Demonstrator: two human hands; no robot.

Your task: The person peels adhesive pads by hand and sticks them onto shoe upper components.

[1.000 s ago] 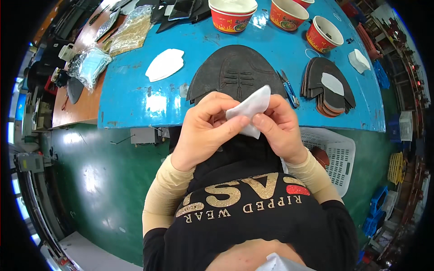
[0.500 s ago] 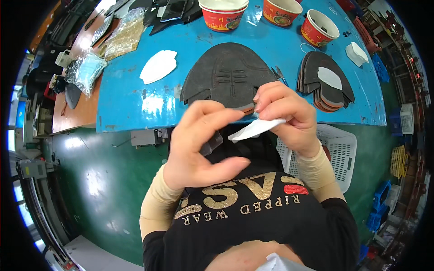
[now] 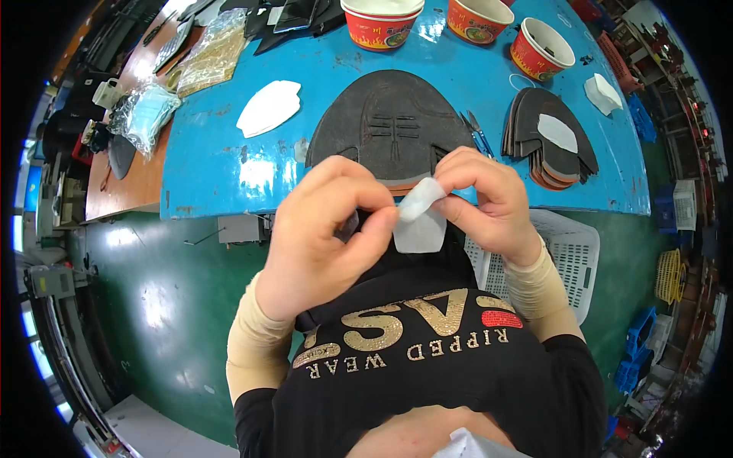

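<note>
My left hand [image 3: 324,229] and my right hand [image 3: 489,202] are raised close together in front of my chest, both pinching a small white soft patch [image 3: 418,221]. The right fingers curl its upper edge over while the left fingertips hold its left side. Just beyond the hands, on the blue table [image 3: 221,164], lies a large dark shoe-upper piece [image 3: 389,122] with stitched marks in its middle. Its near edge is hidden by my fingers.
A stack of dark cut pieces with a white patch on top [image 3: 553,141] lies at the right. Another white patch pile [image 3: 267,107] is at the left. Red paper bowls [image 3: 382,19] stand at the back. Scissors [image 3: 473,130] lie beside the upper. A white plastic basket [image 3: 565,263] sits below.
The white patch was held flat between both hands; now its top is folded over and it hangs lower. The hands have shifted slightly closer to the table edge.
</note>
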